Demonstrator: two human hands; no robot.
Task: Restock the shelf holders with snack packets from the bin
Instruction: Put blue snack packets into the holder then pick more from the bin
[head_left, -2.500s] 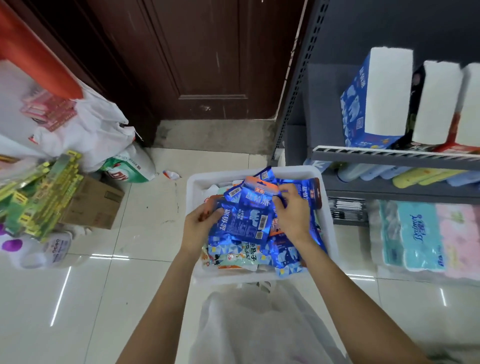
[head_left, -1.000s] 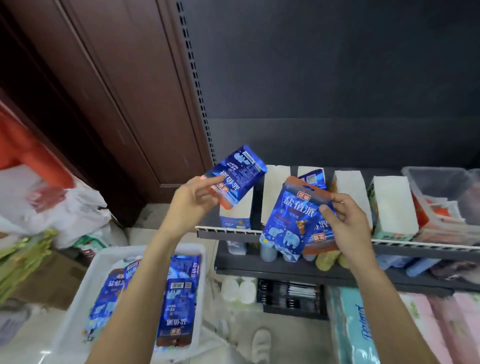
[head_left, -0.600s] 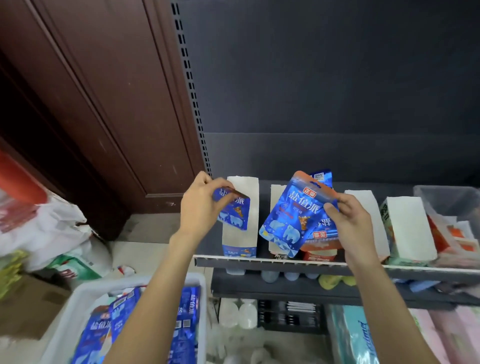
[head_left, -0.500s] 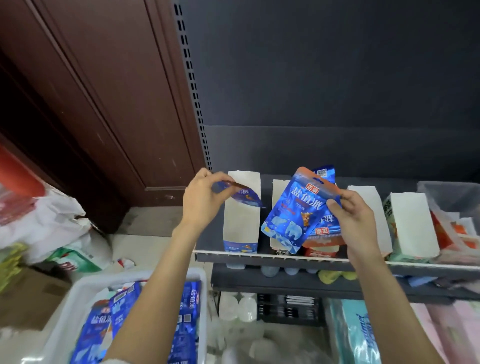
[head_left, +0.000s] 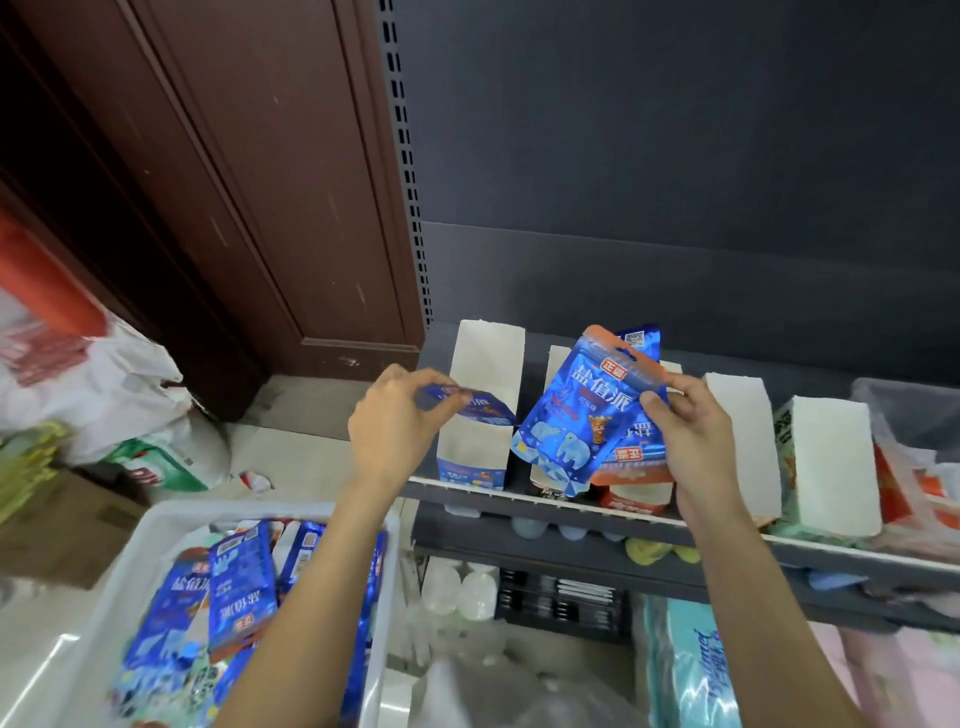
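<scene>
Shelf (head_left: 519, 498) ahead: left hand (head_left: 392, 422) pinches a packet (head_left: 475, 406) over the nine-o'clock holder (head_left: 480, 410), right hand (head_left: 688, 434) grips spares (head_left: 584, 415), bin (head_left: 130, 561) at seven o'clock; next, probably, lower and release.

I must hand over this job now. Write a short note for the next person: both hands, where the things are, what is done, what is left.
Left hand pinches one blue packet over the leftmost white holder, not yet inside.
Right hand holds a small stack of packets in front of the second holder.
The white bin at lower left holds many more packets.
Done: packets are lifted to the shelf.
Left: drop in this one, place the stack, then empty the bin.
</scene>
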